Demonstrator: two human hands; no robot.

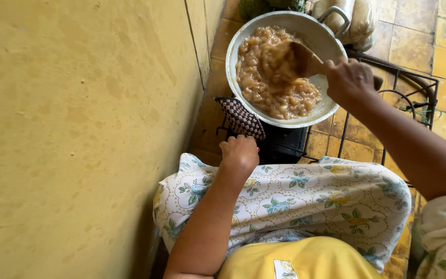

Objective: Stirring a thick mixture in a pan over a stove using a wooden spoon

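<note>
Mash is being stirred in the pan at twelve o'clock; the wooden spoon is being gripped by the right hand, its handle running toward three o'clock. The checkered cloth is being clutched by the left hand, at the pan's seven o'clock rim.

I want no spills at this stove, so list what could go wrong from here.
1. The wide pale metal pan is heaped with brown chunky food; stirring with the wooden spoon in the right hand could push some over the rim.
2. The left hand grips only the checked cloth pad, so the pan might tip.
</note>
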